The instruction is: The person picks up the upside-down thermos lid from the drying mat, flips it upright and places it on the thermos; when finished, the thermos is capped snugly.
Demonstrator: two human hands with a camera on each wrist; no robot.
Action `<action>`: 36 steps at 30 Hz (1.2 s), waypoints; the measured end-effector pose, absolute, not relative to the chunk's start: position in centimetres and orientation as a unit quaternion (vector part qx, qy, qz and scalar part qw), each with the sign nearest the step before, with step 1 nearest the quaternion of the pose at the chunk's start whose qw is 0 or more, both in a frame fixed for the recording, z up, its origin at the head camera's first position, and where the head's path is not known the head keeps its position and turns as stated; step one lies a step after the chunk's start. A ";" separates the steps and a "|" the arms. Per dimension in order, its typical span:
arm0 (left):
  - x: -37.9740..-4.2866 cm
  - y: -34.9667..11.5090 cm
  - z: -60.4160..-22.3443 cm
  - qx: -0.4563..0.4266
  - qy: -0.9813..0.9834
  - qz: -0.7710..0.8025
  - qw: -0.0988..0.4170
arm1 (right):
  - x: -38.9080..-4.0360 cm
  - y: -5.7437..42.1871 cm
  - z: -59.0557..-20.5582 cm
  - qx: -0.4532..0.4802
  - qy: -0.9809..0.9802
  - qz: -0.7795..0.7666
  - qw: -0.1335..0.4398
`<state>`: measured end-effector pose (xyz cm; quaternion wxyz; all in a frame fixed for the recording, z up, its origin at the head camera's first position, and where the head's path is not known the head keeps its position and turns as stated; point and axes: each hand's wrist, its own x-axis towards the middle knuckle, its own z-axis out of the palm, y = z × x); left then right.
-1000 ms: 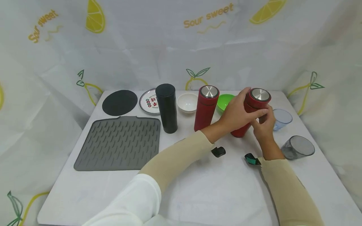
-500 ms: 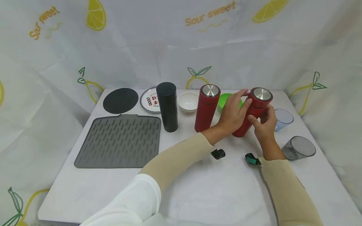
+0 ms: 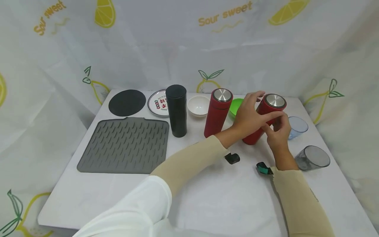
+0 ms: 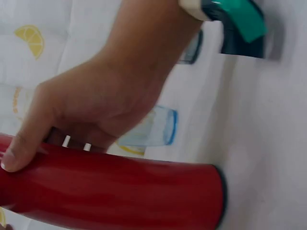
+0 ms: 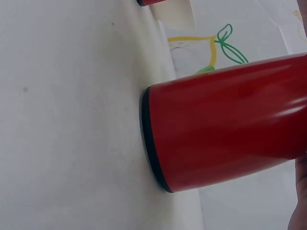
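Observation:
A red thermos point(image 3: 254, 135) with a silver-topped lid point(image 3: 275, 100) stands on the table at the right, its base on the cloth. My left hand point(image 3: 248, 115) grips it near the top from the left, its thumb stretched across the front. Lower down, on the right side, my right hand point(image 3: 279, 136) holds the body. The left wrist view shows the right hand point(image 4: 100, 98) with its thumb on the red thermos point(image 4: 124, 191); its other fingers are partly hidden behind. The base of the thermos point(image 5: 225, 124) fills much of the right wrist view.
A second red thermos point(image 3: 217, 115) and a black thermos point(image 3: 176, 113) stand to the left. Behind are a white bowl point(image 3: 197, 106) and green bowl point(image 3: 235, 106). A blue glass point(image 3: 297, 126) and grey glass point(image 3: 312, 158) stand right. A grey mat point(image 3: 125, 146) lies left.
Half a second ago my left thumb was drawn back to the left side; now it reaches across the front of the thermos again. The right hand stays on the body.

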<state>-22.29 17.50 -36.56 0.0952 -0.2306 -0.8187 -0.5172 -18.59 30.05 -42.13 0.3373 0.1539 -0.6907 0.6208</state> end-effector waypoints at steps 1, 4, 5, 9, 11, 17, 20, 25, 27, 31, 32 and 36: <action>-22.1 17.2 -36.9 -0.234 -0.811 -0.524 0.111 | -18.5 30.0 -42.1 0.150 -0.700 0.612 0.336; -21.6 16.6 -37.6 -0.250 -0.798 -0.531 0.137 | -18.3 29.9 -42.1 0.140 -0.716 0.594 0.339; -21.6 16.6 -37.7 -0.258 -0.796 -0.529 0.144 | -18.3 29.9 -42.1 0.138 -0.715 0.593 0.343; -21.8 17.0 -37.4 -0.268 -0.807 -0.497 0.170 | -18.7 29.5 -42.2 0.152 -0.681 0.628 0.344; -22.0 17.4 -37.0 -0.260 -0.823 -0.471 0.183 | -18.9 29.4 -42.4 0.155 -0.673 0.638 0.342; -23.1 17.5 -35.5 -0.257 -0.843 -0.459 0.113 | -18.8 29.2 -42.6 0.158 -0.689 0.619 0.343; -23.8 16.8 -35.2 -0.282 -0.788 -0.547 0.005 | -18.6 29.4 -42.5 0.163 -0.687 0.620 0.343; -23.5 16.8 -35.6 -0.273 -0.781 -0.561 -0.025 | -18.7 29.7 -42.4 0.169 -0.671 0.637 0.341; -22.8 17.4 -35.8 -0.241 -0.831 -0.500 0.038 | -18.8 29.8 -42.5 0.169 -0.667 0.642 0.339; -21.8 18.0 -35.9 -0.191 -0.863 -0.449 0.136 | -18.8 29.8 -42.5 0.164 -0.668 0.641 0.341; -21.8 17.9 -35.8 -0.196 -0.855 -0.463 0.129 | -18.7 29.9 -42.5 0.164 -0.672 0.636 0.342; -23.2 16.7 -35.6 -0.258 -0.808 -0.529 0.017 | -18.7 29.7 -42.4 0.165 -0.679 0.627 0.344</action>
